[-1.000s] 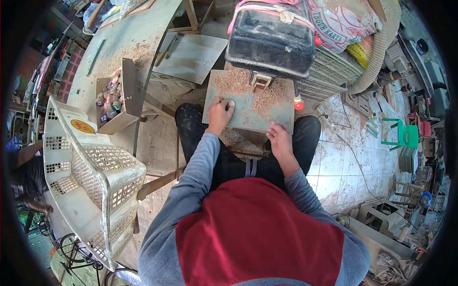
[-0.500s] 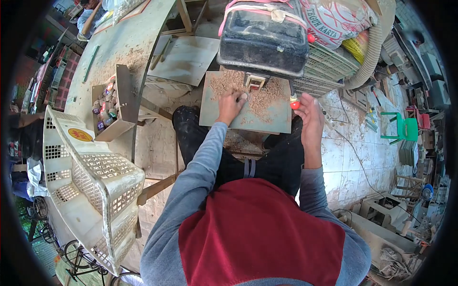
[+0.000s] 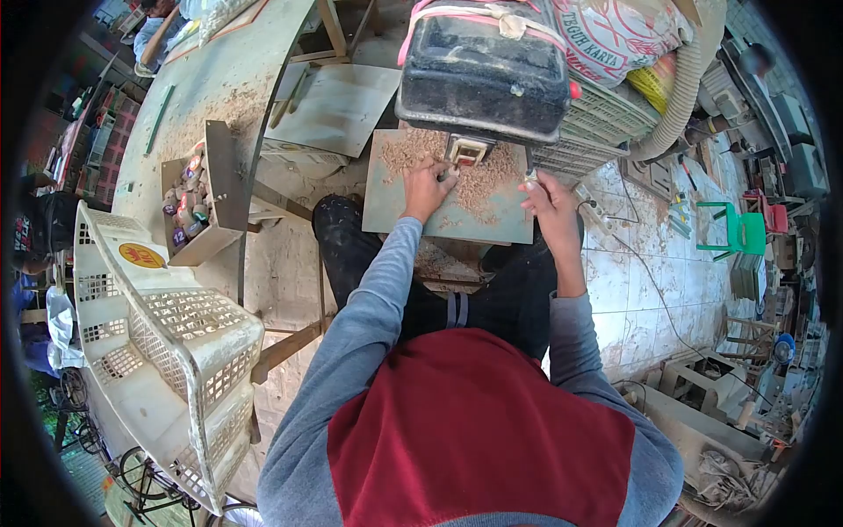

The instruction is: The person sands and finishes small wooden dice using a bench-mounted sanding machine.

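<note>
I sit at a small drill press (image 3: 483, 66) with a black top and a green plate (image 3: 399, 206) strewn with wood shavings. My left hand (image 3: 428, 186) rests on the plate and pinches a small pale wooden piece (image 3: 451, 173) right under the spindle. My right hand (image 3: 549, 195) is closed around the machine's lever at its right side; the red knob is hidden inside the fist. Both sleeves are grey.
A wooden box (image 3: 198, 198) with several coloured small pieces stands to the left on a dusty bench (image 3: 219, 83). A white plastic crate (image 3: 167, 325) leans at lower left. Crates, a sack and a hose are behind the machine. Another person is at the far left edge.
My left hand slid the wooden piece from the plate's left part up under the spindle. My right hand rose from the plate's near edge and closed on the red-knobbed lever.
</note>
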{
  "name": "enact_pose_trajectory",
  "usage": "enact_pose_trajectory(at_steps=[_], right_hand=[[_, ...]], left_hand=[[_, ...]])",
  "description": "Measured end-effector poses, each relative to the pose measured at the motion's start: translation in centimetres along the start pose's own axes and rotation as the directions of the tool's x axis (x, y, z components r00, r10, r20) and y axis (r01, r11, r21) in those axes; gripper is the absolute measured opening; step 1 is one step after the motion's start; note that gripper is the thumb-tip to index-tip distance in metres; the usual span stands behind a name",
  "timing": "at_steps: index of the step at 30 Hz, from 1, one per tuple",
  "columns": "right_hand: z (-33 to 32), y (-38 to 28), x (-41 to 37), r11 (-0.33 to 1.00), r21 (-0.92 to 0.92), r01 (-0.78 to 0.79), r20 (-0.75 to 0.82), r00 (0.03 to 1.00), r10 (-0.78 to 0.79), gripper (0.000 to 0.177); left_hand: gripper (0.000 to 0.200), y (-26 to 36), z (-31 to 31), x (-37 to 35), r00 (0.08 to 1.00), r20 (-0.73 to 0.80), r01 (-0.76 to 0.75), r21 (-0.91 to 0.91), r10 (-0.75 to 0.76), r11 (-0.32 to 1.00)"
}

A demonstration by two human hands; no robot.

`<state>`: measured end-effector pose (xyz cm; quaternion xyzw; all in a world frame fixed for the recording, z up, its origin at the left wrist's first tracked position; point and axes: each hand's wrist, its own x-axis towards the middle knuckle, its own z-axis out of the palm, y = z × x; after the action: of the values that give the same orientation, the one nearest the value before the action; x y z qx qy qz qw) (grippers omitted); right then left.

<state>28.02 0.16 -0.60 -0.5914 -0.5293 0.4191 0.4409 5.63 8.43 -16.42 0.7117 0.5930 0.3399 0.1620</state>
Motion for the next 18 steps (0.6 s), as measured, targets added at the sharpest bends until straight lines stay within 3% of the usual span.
enact_pose_trajectory(at_steps=[7,9,13,16,18], right_hand=[[0.6,4.1,4.6,0.979,-0.183,0.085,-0.034,0.995,-0.093,0.040],[0.7,4.7,5.9,0.939,-0.318,0.134,-0.066,0.984,-0.163,0.044],[0.6,4.6,7.7,0.902,-0.424,0.080,-0.059,0.991,-0.116,0.043],[0.7,3.7,8.2,0.849,-0.512,0.135,-0.055,0.980,-0.189,0.036],[0.6,3.8,8.6,0.846,-0.531,0.047,-0.092,0.989,-0.113,0.036]], left_hand=[[0.036,0.0,-0.1,0.0,1.000,0.002,-0.007,0.014,0.007,1.000],[0.036,-0.1,-0.1,0.0,1.000,0.001,-0.012,0.016,0.012,1.000],[0.036,-0.1,0.0,0.1,1.000,0.022,0.010,0.011,-0.010,1.000],[0.036,0.1,-0.2,0.0,0.999,0.036,0.020,0.015,-0.021,1.000],[0.036,0.1,-0.3,-0.1,0.998,0.046,0.029,0.013,-0.030,0.999]])
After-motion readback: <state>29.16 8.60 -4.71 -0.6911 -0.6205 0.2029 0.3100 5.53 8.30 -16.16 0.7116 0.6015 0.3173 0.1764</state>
